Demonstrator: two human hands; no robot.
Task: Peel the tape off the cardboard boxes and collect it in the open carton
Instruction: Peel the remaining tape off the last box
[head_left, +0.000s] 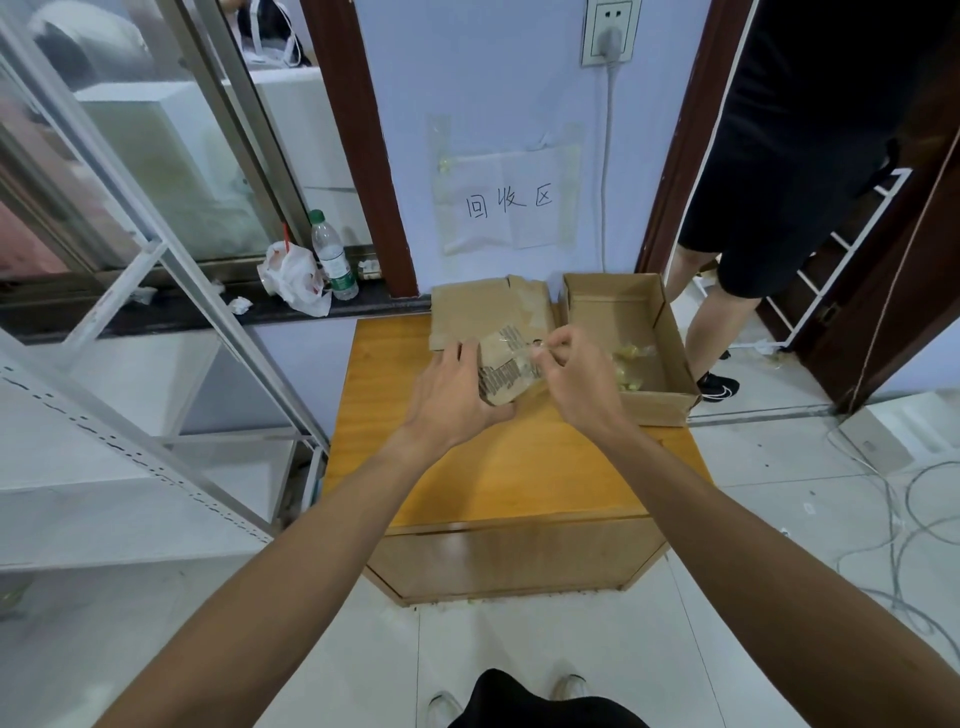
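Above the wooden tabletop (519, 467), the left hand (457, 395) has its grip around a small printed cardboard piece (506, 374) while the right hand (576, 379) pinches clear tape (525, 354) lifting off it; crumpled tape scraps (631, 364) lie in the open carton (672, 332) just right

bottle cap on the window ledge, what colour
Green; the bottle cap shows best in the head view.

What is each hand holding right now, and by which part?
The left hand grips the cardboard piece by its near left edge; the right hand pinches the clear tape at its lifted end.
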